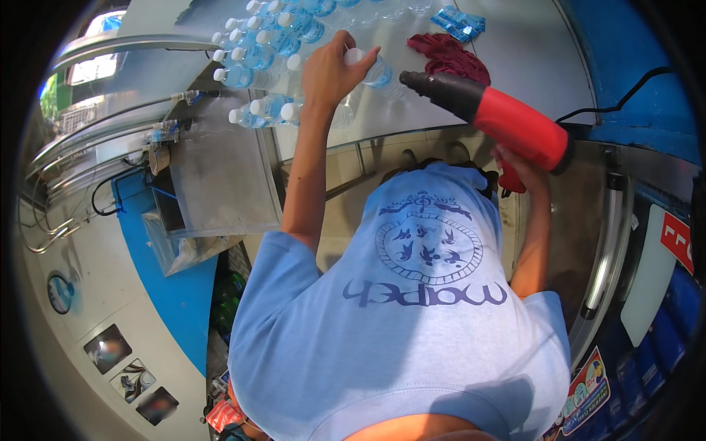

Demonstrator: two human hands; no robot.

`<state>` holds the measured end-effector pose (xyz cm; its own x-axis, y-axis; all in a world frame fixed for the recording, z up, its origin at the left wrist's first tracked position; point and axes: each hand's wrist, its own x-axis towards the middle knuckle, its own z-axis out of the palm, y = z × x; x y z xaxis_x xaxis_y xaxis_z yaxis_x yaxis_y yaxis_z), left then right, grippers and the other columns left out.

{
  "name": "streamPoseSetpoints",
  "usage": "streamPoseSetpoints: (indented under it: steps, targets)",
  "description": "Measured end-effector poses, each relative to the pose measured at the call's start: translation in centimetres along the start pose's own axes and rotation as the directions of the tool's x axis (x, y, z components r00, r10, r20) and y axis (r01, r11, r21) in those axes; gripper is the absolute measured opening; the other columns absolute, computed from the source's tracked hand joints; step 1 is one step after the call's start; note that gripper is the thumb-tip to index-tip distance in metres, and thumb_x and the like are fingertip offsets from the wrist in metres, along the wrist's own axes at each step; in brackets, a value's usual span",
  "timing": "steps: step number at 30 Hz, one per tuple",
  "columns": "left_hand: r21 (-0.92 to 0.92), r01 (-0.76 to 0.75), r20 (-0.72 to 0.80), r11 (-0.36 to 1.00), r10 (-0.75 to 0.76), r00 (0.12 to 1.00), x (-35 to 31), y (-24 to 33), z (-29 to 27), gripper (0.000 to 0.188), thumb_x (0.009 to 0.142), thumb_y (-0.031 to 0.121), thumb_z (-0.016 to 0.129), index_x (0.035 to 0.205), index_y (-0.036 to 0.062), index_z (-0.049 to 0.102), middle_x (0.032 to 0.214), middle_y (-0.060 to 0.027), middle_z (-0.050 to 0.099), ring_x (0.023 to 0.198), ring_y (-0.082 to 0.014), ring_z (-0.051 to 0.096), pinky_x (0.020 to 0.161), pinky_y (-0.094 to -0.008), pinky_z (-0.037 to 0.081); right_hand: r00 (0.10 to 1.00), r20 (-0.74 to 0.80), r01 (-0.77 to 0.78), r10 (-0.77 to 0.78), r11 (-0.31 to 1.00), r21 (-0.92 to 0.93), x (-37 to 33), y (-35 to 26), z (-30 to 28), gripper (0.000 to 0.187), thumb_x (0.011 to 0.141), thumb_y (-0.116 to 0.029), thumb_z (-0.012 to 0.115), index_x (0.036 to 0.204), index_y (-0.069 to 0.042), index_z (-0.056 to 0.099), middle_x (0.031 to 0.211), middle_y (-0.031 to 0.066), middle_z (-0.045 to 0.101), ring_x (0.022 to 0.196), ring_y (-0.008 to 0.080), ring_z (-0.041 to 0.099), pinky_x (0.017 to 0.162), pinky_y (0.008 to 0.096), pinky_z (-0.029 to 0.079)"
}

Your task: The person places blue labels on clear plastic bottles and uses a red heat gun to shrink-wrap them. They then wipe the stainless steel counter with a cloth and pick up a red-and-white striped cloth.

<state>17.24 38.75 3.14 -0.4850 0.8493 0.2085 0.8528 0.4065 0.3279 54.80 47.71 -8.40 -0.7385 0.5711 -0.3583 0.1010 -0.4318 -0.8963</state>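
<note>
Nearest the lens, the person's light-blue T-shirt (434, 345) filled the lower middle of the view. The right hand (519, 167) was wrapped around the grip of a red heat gun (518, 128); the trigger was covered by the fingers, so could not tell whether it was pressed or the gun running. The black nozzle (441, 92) pointed left across the near edge of a pale tabletop (544, 70), its mouth just beside a small clear plastic bottle (379, 76) but apart from it.

The left hand (331, 67) pinched this bottle at its white cap, thumb on one side and fingers on the other. Whether the base rested on the table could not be told.

Handling notes (judgement): the cap grip seemed sound, since it kept the fingertips off the label zone; turning the bottle by the cap while sweeping the nozzle, without dwelling, should spread any heat evenly. The left thumb wanted watching, being on the nozzle's side.

Farther off, capped bottles with blue labels (254, 56) stood crowded to the left; a dark red cloth (450, 59) lay bunched beyond the nozzle, with a blue packet (460, 24) past it.
</note>
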Motion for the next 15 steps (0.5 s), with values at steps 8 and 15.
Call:
streamPoseSetpoints:
  steps: [8, 15]
  targets:
    - [0.009, 0.009, -0.038, 1.0, -0.008, 0.999, 0.6, 0.7, 0.9, 0.05, 0.081, 0.053, 0.078, 0.088, 0.0058, 0.063, 0.064, -0.0141, 0.066, 0.065, -0.0367, 0.067, 0.059, -0.045, 0.05, 0.996, -0.072, -0.068, 0.057, 0.984, -0.162, 0.5, 2.0, 0.6, 0.034, 0.092, -0.032, 0.078, 0.114, -0.007, 0.072, 0.097, -0.0008, 0.07, 0.077, 0.0079, 0.061, 0.068, 0.0272, 0.052]
    - [-0.022, -0.043, 0.115, 0.999, 0.046, 0.992, 0.1, 0.8, -0.4, 0.054, 0.078, 0.053, 0.081, 0.096, 0.0053, 0.064, 0.069, -0.0133, 0.068, 0.067, -0.032, 0.069, 0.061, -0.0426, 0.051, 0.995, -0.088, 0.03, -0.043, 0.99, -0.139, 0.4, 2.8, 0.7, 0.034, 0.091, -0.033, 0.08, 0.111, -0.007, 0.072, 0.092, -0.0003, 0.068, 0.077, 0.0081, 0.061, 0.07, 0.0276, 0.051]
